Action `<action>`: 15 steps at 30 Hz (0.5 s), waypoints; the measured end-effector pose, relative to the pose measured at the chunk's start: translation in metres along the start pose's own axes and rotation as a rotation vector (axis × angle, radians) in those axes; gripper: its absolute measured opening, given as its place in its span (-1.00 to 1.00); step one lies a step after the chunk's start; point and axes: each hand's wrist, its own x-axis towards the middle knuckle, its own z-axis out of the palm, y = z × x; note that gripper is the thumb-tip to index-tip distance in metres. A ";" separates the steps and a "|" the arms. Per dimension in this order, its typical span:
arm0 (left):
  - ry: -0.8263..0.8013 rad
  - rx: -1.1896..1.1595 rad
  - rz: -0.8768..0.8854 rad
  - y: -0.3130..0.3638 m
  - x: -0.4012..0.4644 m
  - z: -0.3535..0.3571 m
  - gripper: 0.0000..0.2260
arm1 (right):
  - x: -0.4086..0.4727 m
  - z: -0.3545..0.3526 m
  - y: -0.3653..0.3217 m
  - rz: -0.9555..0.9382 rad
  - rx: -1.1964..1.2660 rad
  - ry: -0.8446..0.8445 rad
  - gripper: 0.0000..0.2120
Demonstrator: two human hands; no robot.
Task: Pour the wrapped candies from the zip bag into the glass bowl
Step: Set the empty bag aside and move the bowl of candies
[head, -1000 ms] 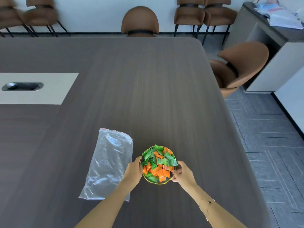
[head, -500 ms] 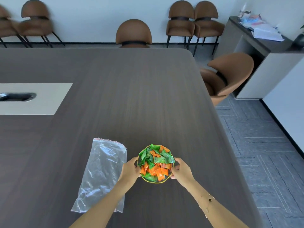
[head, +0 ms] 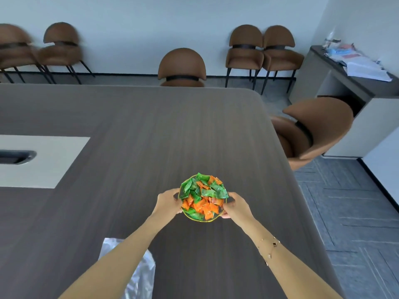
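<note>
Both hands — left hand (head: 169, 201), right hand (head: 236, 205) — grip the candy-filled glass bowl (head: 203, 219) on the table (head: 129, 126)

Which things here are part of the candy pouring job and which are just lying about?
Job: glass bowl, wrapped candies, zip bag, left hand and right hand holding the bowl.
Lying about: papers on the side cabinet, brown chairs.

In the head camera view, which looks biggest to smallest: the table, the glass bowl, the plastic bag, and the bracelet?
1. Table
2. Bag, though the left arm hides part and it lies nearer the camera, so its lead over the bowl is unsure
3. Bowl
4. Bracelet
</note>
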 end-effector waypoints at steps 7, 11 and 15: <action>-0.001 0.028 -0.064 0.012 0.113 0.016 -0.62 | 0.113 -0.007 -0.014 -0.015 0.022 -0.011 -0.62; -0.010 0.028 -0.075 0.005 0.149 0.030 -0.64 | 0.153 -0.003 -0.004 -0.005 0.005 -0.033 -0.64; -0.024 0.031 -0.074 -0.003 0.164 0.041 -0.66 | 0.171 0.000 0.003 -0.008 -0.010 -0.033 -0.69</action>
